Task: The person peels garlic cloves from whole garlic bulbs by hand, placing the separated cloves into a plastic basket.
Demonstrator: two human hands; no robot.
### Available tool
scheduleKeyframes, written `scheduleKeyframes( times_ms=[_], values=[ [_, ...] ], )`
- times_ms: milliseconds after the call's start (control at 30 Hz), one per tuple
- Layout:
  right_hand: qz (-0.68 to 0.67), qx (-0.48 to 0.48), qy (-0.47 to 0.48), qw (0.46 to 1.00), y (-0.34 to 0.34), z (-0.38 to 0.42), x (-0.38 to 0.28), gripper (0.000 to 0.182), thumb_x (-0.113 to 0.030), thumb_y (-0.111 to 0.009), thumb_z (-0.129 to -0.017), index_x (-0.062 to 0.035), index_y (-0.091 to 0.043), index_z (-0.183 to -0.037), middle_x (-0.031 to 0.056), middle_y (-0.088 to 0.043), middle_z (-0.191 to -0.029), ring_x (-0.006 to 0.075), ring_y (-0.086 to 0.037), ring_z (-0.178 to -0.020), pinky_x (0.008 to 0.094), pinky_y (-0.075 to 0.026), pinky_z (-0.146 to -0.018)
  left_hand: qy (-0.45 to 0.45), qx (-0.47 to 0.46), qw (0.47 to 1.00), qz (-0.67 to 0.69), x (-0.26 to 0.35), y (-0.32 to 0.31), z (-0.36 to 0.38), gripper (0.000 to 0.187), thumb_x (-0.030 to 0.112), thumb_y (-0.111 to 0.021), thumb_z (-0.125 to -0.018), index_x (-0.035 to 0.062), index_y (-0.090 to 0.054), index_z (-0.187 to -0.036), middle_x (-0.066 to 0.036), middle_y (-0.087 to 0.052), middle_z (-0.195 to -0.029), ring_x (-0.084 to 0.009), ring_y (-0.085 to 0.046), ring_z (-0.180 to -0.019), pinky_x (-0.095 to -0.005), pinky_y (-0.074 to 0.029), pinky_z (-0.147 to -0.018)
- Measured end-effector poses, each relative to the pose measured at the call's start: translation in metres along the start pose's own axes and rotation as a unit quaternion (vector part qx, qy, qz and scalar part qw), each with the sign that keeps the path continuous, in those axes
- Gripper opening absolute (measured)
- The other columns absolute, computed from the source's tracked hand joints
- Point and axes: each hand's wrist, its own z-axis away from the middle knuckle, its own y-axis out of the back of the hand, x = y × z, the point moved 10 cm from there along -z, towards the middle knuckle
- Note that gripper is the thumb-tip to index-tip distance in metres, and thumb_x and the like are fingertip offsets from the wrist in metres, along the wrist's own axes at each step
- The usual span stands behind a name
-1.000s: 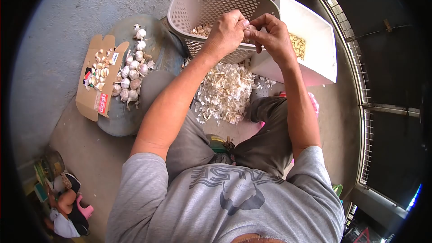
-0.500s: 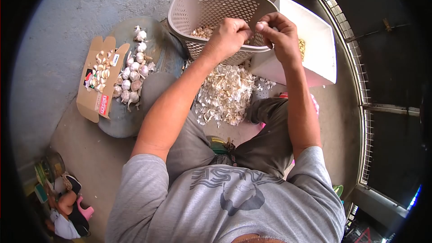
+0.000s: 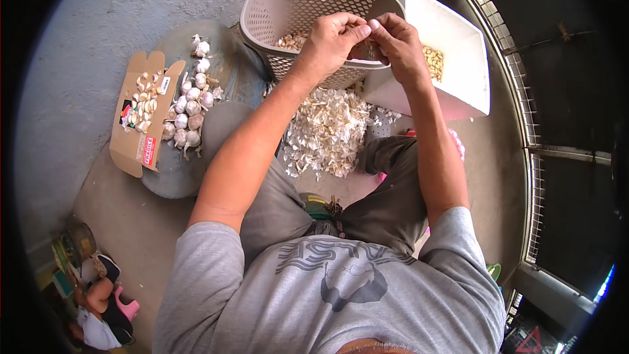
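Note:
My left hand (image 3: 333, 47) and my right hand (image 3: 401, 47) meet at the fingertips over the near rim of a beige perforated basket (image 3: 262, 16). Both are closed in a pinch. A small pale piece, apparently a garlic clove, is pinched in the right hand, mostly hidden by fingers. What the left fingertips grip cannot be made out. Inside the basket lie many garlic cloves (image 3: 292, 40). Below the hands, a heap of papery garlic skins (image 3: 331, 132) is piled between my knees.
To the left, whole garlic bulbs (image 3: 193, 108) rest on a grey round surface (image 3: 226, 46), beside an opened cardboard box (image 3: 124, 147) with loose cloves (image 3: 144, 108). A white foam box (image 3: 458, 46) at right contains peeled cloves (image 3: 432, 62). Another person (image 3: 101, 292) sits at lower left.
My hands have come together at the fingertips; they were slightly apart, with a pale piece showing in the right fingers. The view has shifted slightly.

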Motion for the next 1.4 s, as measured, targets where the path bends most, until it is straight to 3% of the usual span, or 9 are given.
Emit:
scheduleKeyframes(
  times_ms=[167,267,367,567,667,967,1133,1233,1400],
  values=[
    [-0.029,0.092,0.024,0.995,-0.011,-0.001,0.0,0.022,-0.023,-0.064,-0.104,-0.0042,-0.061,-0.092,-0.0014,-0.059,-0.067,0.0022,-0.048,-0.053,0.0197,-0.034,-0.044,0.0,0.028,0.984,0.178,-0.008,-0.001,-0.001,0.02,0.015,-0.069,-0.099,-0.0043,-0.066,-0.104,-0.011,-0.072,-0.087,-0.0124,-0.071,-0.072,-0.025,-0.061,-0.06],
    [-0.109,0.04,-0.046,0.992,-0.011,-0.005,0.023,0.023,-0.022,-0.062,-0.105,-0.002,-0.06,-0.093,0.001,-0.061,-0.071,0.0043,-0.055,-0.058,0.0195,-0.043,-0.047,-0.08,0.072,0.994,-0.019,0.004,0.006,-0.002,0.013,0.009,-0.068,-0.098,-0.0034,-0.064,-0.099,-0.011,-0.071,-0.085,-0.0124,-0.071,-0.072,-0.0253,-0.062,-0.061],
    [-0.152,-0.005,-0.088,0.985,-0.016,-0.003,0.026,0.025,-0.021,-0.06,-0.105,-0.0008,-0.058,-0.092,0.0024,-0.061,-0.072,0.0055,-0.056,-0.058,0.0198,-0.045,-0.047,-0.027,0.073,0.996,0.043,-0.006,0.005,-0.003,0.009,0.005,-0.065,-0.098,-0.0028,-0.063,-0.095,-0.009,-0.071,-0.083,-0.0115,-0.069,-0.071,-0.0251,-0.061,-0.061],
    [-0.131,0.097,-0.027,0.986,-0.023,0.002,0.002,0.022,-0.02,-0.06,-0.105,-0.0035,-0.057,-0.091,0.0031,-0.057,-0.066,0.0054,-0.047,-0.047,0.022,-0.031,-0.039,-0.068,0.125,0.989,-0.034,0.01,0.01,0.003,0.016,0.012,-0.064,-0.098,-0.0019,-0.06,-0.092,-0.007,-0.068,-0.078,-0.0102,-0.065,-0.07,-0.0273,-0.054,-0.06],
    [-0.166,0.029,-0.073,0.983,-0.02,-0.005,0.024,0.022,-0.021,-0.061,-0.104,-0.005,-0.056,-0.09,0.0024,-0.057,-0.066,0.0066,-0.049,-0.048,0.0224,-0.033,-0.04,-0.045,0.122,0.986,-0.101,0.014,0.009,0.005,0.021,0.018,-0.063,-0.099,-0.0012,-0.059,-0.091,-0.009,-0.067,-0.074,-0.0142,-0.065,-0.069,-0.033,-0.053,-0.061],
    [-0.257,0.08,-0.152,0.951,-0.015,-0.004,0.052,0.021,-0.023,-0.059,-0.104,-0.0054,-0.057,-0.093,0.005,-0.059,-0.072,0.0108,-0.051,-0.047,0.0265,-0.035,-0.039,-0.238,0.165,0.933,-0.212,0.046,-0.007,0.023,0.017,0.016,-0.051,-0.103,0.0008,-0.051,-0.095,-0.021,-0.06,-0.076,-0.0419,-0.06,-0.066,-0.0483,-0.051,-0.067],
    [-0.227,0.054,-0.104,0.967,-0.008,-0.008,0.039,0.022,-0.025,-0.062,-0.103,-0.0045,-0.06,-0.095,0.008,-0.064,-0.078,0.0106,-0.054,-0.05,0.0229,-0.038,-0.041,-0.021,0.085,0.994,0.059,-0.003,-0.001,-0.002,0.012,0.013,-0.049,-0.103,0.0019,-0.055,-0.104,-0.005,-0.062,-0.084,-0.0081,-0.059,-0.064,-0.0266,-0.053,-0.054],
    [-0.159,0.075,-0.059,0.983,0.005,-0.008,0.009,0.023,-0.026,-0.063,-0.103,-0.0055,-0.062,-0.092,0.0059,-0.064,-0.078,0.0086,-0.052,-0.051,0.0208,-0.036,-0.042,-0.006,0.083,0.971,0.222,-0.008,0.005,-0.006,0.017,0.017,-0.056,-0.105,-0.0006,-0.057,-0.104,-0.006,-0.063,-0.086,-0.012,-0.063,-0.063,-0.0284,-0.057,-0.056],
    [-0.051,0.063,-0.026,0.996,0.025,-0.012,-0.003,0.025,-0.03,-0.061,-0.105,-0.0051,-0.066,-0.101,0.0034,-0.064,-0.082,0.0069,-0.052,-0.052,0.0191,-0.034,-0.042,-0.029,0.108,0.986,0.121,0.001,0.023,-0.01,0.019,0.015,-0.06,-0.104,-0.0032,-0.063,-0.105,-0.011,-0.069,-0.09,-0.0141,-0.068,-0.064,-0.029,-0.06,-0.059]
  ],
)
